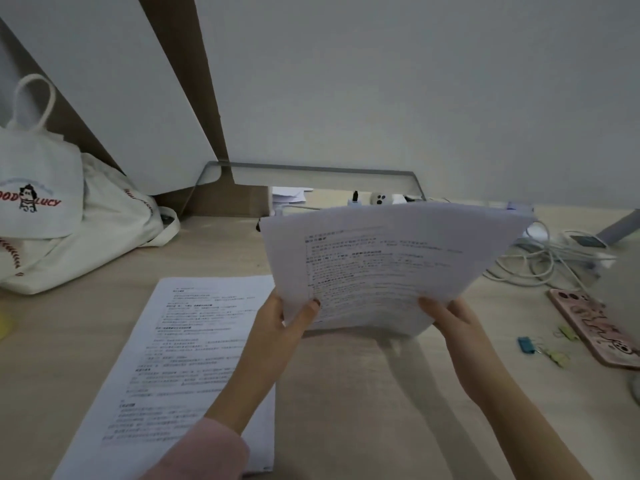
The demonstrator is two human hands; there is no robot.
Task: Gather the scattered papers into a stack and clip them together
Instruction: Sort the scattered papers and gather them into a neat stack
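The person's left hand (287, 318) and right hand (450, 315) are holding a sheaf of white printed papers (391, 265) up off the pale wooden desk (346, 393), tilting it towards the camera with its top edges fanning slightly apart. The left hand is gripping the sheaf's lower left corner, its thumb lying across the front page and its other fingers curling out of sight behind. The right hand is gripping the lower right corner in the same way, thumb on the front and the rest hidden by the paper. A pink sleeve (207, 448) is covering the left forearm. More white printed paper (180, 358) is lying flat on the desk, below and to the left of the raised sheaf and partly under the left forearm; whether it is one sheet or several cannot be told. To the right, well apart from the hands, a small blue binder clip (526, 344) is lying beside two pale yellow binder clips (558, 357), near a phone in a pink patterned case (595, 329). Behind them a tangle of white cables (547, 261) is sprawling across the desk. On the far left a white canvas tote bag (69, 216) with red lettering is slumping on the desk.
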